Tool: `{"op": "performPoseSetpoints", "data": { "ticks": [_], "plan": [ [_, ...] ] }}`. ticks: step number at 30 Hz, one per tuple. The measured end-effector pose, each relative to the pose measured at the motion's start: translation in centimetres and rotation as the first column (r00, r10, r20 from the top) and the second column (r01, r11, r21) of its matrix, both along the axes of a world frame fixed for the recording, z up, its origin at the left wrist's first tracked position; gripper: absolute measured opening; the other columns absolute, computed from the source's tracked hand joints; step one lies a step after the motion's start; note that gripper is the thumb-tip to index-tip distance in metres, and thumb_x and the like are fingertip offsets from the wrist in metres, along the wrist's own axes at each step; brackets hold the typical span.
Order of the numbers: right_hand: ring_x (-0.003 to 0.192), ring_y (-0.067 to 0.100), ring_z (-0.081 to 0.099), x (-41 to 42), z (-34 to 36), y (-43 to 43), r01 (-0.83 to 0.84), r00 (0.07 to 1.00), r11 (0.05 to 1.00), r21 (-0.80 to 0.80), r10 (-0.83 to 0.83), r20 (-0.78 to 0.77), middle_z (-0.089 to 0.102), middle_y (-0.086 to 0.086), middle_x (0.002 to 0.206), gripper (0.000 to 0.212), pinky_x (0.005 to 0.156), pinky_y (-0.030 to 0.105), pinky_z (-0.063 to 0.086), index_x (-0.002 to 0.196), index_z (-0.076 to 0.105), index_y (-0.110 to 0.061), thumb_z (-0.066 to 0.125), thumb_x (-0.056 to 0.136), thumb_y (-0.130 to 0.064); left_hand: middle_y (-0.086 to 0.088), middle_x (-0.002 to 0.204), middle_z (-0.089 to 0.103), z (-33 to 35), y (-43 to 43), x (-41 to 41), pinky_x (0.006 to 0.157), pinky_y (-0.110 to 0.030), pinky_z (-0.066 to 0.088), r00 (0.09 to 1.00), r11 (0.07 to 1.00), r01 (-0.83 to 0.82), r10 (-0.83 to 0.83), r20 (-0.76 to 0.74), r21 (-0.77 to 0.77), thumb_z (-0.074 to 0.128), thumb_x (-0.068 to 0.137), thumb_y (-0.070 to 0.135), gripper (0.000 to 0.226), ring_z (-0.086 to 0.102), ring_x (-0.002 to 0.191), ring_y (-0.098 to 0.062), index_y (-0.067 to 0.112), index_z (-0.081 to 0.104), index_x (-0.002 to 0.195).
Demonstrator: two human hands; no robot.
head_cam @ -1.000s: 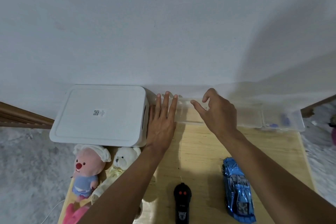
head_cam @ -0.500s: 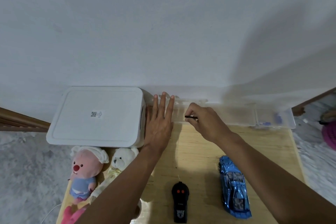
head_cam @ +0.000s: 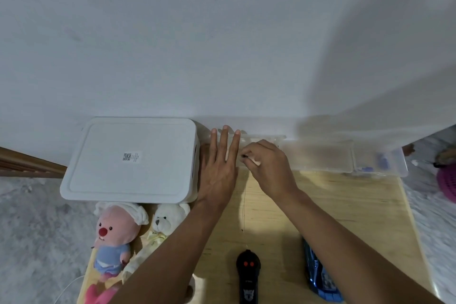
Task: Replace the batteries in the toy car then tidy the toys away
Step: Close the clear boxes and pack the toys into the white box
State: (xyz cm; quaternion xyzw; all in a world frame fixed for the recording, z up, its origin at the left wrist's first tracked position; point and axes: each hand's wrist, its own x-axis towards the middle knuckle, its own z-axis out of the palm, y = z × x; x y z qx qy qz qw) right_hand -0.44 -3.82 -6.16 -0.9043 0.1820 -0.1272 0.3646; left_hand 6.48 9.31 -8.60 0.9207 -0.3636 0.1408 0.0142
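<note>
The glossy blue toy car [head_cam: 318, 281] lay partly under the forearm while the right hand [head_cam: 267, 168] pinched a small dark item [head_cam: 244, 155] and the left hand [head_cam: 218, 168] lay flat, fingers straight.

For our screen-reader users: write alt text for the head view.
A person's left hand lies flat with fingers on a clear compartment box at the back of a wooden table, while the right hand pinches a small dark item over it. A white lidded box and plush toys sit to the left; a black remote and blue toy car lie nearer.
</note>
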Motion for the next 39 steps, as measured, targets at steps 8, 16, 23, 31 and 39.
{"op": "performPoseSetpoints", "data": {
  "ticks": [8,16,23,31,39],
  "plan": [
    [0.089,0.012,0.07,0.1,-1.0,-1.4,0.031,0.959,0.999,-0.007,-0.032,-0.28,0.076,-0.01,0.097,0.015,0.076,0.03,0.055,0.097,0.068,-0.03,0.072,0.09,-0.018,-0.014,0.166,0.031,0.2,0.1,-0.2,0.104,-0.035,0.048,1.0,1.0,-0.009,0.009,-0.003,-0.006,0.093,0.064,0.016,0.111,0.03,0.152,-0.038,0.016,0.036,0.159],
    [0.103,0.021,0.067,0.4,-0.7,-1.2,0.145,0.93,0.985,-0.088,-0.167,-0.329,0.072,-0.006,0.11,0.02,0.079,0.031,0.052,0.11,0.07,-0.03,0.068,0.092,-0.022,-0.014,0.167,0.028,0.3,0.2,-0.2,0.109,-0.037,0.043,1.0,1.0,-0.016,0.016,-0.023,0.001,0.091,0.067,0.017,0.108,0.028,0.154,-0.037,0.016,0.036,0.16],
    [0.135,0.032,0.044,-3.4,-0.8,-1.3,0.054,0.995,0.84,-0.54,-0.093,-0.045,0.045,0.009,0.147,0.072,0.103,0.047,0.045,0.147,0.047,-0.023,0.077,0.082,-0.033,-0.014,0.17,0.021,0.4,0.1,-0.3,0.116,-0.041,0.014,0.997,0.999,-0.031,0.032,-0.063,0.015,0.087,0.072,0.015,0.107,0.017,0.156,-0.036,0.016,0.029,0.162],
    [0.142,0.032,0.037,-2.4,-1.3,-2.6,-0.06,0.99,0.793,-0.606,-0.028,-0.136,0.044,0.004,0.151,0.083,0.115,0.052,0.032,0.157,0.032,-0.025,0.074,0.085,-0.031,-0.014,0.17,0.018,0.1,0.2,-0.5,0.115,-0.042,0.019,0.989,1.0,-0.019,0.017,-0.145,-0.012,0.087,0.072,0.007,0.111,0.014,0.156,-0.038,0.015,0.025,0.163],
    [0.145,0.028,0.038,-4.3,-2.8,-1.2,-0.111,0.979,0.787,-0.607,-0.017,-0.201,0.046,0.002,0.152,0.065,0.119,0.056,0.024,0.156,0.034,-0.028,0.057,0.096,-0.041,-0.019,0.17,0.013,-1.4,1.9,-3.0,0.118,-0.044,0.022,0.974,0.997,0.02,-0.036,-0.224,-0.074,0.075,0.088,0.022,0.091,0.01,0.157,-0.04,0.013,0.023,0.163]
  ]
}}
